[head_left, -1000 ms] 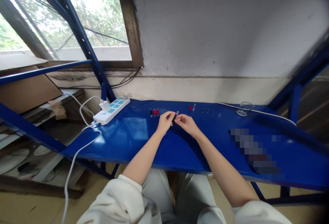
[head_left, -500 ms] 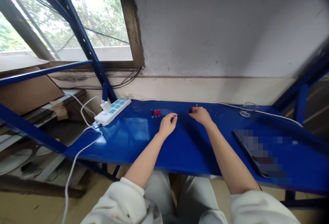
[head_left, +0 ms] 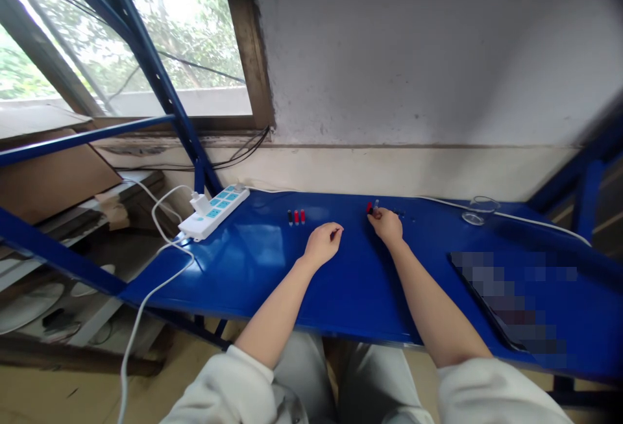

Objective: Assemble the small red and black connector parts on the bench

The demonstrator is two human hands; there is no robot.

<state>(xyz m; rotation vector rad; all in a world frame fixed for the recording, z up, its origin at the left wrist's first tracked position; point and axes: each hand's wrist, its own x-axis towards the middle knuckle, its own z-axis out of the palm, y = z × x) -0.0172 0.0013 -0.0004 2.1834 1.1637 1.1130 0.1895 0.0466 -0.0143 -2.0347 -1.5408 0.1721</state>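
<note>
My left hand (head_left: 324, 245) rests on the blue table (head_left: 263, 268), fingers curled, pinching a small dark piece near its fingertips. Farther back, my right hand (head_left: 387, 224) lies with fingers closed around small parts (head_left: 372, 206), red and clear; what it grips is too small to name. Three small upright pieces (head_left: 296, 217), one black and two red, stand to the left of my left hand. A few tiny dark pieces (head_left: 406, 216) lie just right of my right hand.
A white power strip (head_left: 214, 212) with a plugged adapter and white cables sits at the table's left rear. A clear glass dish (head_left: 477, 211) stands at the back right. A dark flat tablet (head_left: 511, 300) lies on the right. Blue shelf struts cross on the left.
My hands were together at the centre holding a small piece. My right hand then reached back and right to the small parts, while my left hand stayed low on the table.
</note>
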